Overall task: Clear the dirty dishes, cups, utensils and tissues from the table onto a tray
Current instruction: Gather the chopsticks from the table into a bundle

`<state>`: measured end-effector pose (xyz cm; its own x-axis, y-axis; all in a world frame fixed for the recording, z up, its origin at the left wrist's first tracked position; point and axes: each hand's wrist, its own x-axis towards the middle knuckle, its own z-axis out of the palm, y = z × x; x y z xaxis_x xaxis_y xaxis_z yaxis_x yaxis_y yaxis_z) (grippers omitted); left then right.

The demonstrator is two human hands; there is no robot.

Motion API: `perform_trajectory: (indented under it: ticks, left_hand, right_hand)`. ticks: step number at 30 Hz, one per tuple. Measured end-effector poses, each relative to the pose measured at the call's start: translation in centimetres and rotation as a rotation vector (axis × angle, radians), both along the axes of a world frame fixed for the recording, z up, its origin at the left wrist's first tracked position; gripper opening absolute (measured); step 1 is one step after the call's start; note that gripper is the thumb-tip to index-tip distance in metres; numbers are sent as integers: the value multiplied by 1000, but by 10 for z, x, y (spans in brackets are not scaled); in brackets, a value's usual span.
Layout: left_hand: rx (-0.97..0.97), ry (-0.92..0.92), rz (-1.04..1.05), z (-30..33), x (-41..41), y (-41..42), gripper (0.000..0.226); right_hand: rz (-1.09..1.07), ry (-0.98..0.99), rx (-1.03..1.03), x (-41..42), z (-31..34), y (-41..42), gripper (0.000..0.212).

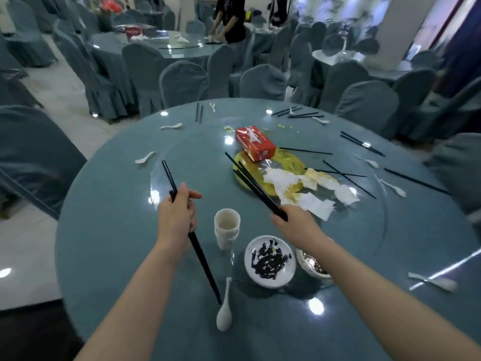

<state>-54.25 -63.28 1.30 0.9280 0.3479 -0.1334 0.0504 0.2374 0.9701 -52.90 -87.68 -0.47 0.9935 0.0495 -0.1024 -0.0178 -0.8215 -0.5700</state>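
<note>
We hold black chopsticks in both hands; our left hand (177,217) curls round one bundle (191,237) near its middle, index finger stretched forward, and our right hand (294,222) grips another bundle (253,186) at its near end, tips pointing toward the yellow plastic sheet (286,162). The rest of the clearing lies spread over the tabletop (117,230): stacked cups (226,227) between our hands, a stained plate (270,260) and a small bowl (311,263) just under our right forearm, a white spoon (225,311) nearest us, soiled tissues (307,191) by the red tissue box (255,143), more loose chopsticks (361,143) and spoons (144,158) round the far rim; no tray is in view. We judge the chopsticks stiff, light and slick, best gathered parallel and gripped mid-length so none slides out; the ceramic looks fragile and greasy, so take the plate by its rim and the cups round the wall; the tissues are limp and can be pinched up together.
</note>
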Motion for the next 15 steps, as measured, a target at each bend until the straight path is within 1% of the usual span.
perform_trajectory:
  ticks: [4, 8, 10, 12, 15]
  left_hand:
    - [-207, 39, 7, -5, -22, -47, 30]
    - [-453, 147, 41, -11, -48, -96, 25]
    - [-541, 200, 52, -16, -61, -120, 22]
    - [-594, 248, 87, -22, -76, -143, 24]
    - [-669, 293, 120, -31, -100, -181, 34]
  right_hand:
    - [-52, 39, 27, -43, -2, -50, 18]
    - [-66, 52, 6, -83, -4, -98, 17]
    - [-94, 55, -8, -103, -5, -124, 19]
    - [-131, 77, 11, -124, -7, -151, 23]
    - [-163, 101, 34, -159, -11, -193, 29]
